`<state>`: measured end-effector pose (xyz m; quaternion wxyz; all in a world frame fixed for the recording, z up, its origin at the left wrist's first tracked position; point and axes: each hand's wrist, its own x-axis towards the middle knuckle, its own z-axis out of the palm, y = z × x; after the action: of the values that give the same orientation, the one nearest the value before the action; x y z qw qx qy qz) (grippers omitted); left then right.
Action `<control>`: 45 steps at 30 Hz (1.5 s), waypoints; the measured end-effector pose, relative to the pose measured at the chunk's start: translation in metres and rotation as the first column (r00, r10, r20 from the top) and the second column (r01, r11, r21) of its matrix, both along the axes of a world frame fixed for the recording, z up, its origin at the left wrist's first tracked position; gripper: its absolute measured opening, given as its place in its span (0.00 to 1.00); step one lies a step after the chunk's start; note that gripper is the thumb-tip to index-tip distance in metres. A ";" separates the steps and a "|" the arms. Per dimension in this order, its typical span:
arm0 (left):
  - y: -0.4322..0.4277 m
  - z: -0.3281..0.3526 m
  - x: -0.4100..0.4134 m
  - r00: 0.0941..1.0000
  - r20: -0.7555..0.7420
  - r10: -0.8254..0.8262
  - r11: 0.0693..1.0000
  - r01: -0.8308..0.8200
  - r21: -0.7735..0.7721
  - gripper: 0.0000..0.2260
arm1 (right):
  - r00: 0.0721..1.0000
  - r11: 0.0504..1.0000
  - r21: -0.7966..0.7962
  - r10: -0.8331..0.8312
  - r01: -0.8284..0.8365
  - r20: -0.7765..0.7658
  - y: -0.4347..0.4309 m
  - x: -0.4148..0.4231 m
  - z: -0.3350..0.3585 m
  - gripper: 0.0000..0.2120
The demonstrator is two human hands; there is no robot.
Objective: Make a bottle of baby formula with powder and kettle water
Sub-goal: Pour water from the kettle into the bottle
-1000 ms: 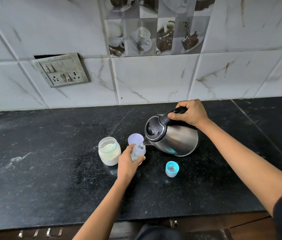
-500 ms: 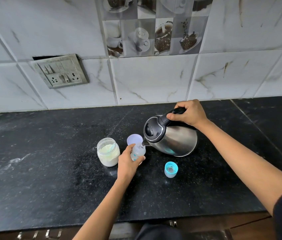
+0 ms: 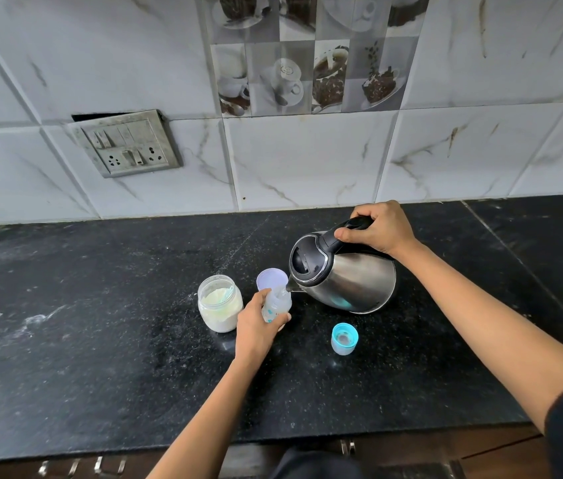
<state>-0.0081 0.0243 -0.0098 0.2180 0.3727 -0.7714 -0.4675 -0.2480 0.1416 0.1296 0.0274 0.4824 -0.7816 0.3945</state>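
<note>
A small clear baby bottle (image 3: 277,303) stands open on the black counter (image 3: 100,323), with my left hand (image 3: 256,326) wrapped around its side. My right hand (image 3: 378,228) grips the black handle of a steel kettle (image 3: 345,276), which is tilted to the left so its spout sits right over the bottle's mouth. A glass jar of pale formula powder (image 3: 219,303) stands open just left of the bottle. A lilac lid (image 3: 272,279) rests behind the bottle. The bottle's teal cap with its teat (image 3: 344,338) sits on the counter to the right, in front of the kettle.
The tiled wall rises behind the counter, with a switch and socket plate (image 3: 128,145) at the left. Powder smears mark the counter's left side. The counter's front edge runs along the bottom, with drawer handles (image 3: 83,466) below it.
Hardly anything has shifted. The kettle stays tilted at the bottle's mouth and both hands keep their grips; the view has drifted very slightly.
</note>
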 end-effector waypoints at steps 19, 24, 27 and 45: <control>0.014 0.011 -0.018 0.999 -0.030 -0.034 0.999 0.035 0.007 0.20 | 0.992 0.986 -0.143 -0.073 0.088 0.105 0.034 -0.021 -0.013 0.25; 0.019 0.013 -0.026 0.998 -0.052 -0.034 0.999 0.035 0.017 0.20 | 0.979 0.970 -0.202 -0.098 0.134 0.180 0.050 -0.033 -0.021 0.27; 0.021 0.014 -0.031 0.997 -0.061 -0.039 0.999 0.040 0.021 0.19 | 0.961 0.954 -0.235 -0.127 0.186 0.244 0.061 -0.038 -0.027 0.25; 0.032 0.005 -0.040 0.998 -0.055 -0.027 0.997 0.031 0.068 0.22 | 0.824 0.854 -0.221 -0.337 0.472 0.456 0.117 -0.059 -0.065 0.22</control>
<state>-0.0485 0.0560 -0.0045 0.2191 0.3559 -0.7541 -0.5067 -0.3075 0.2589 0.0643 0.0299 0.2005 -0.7799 0.5922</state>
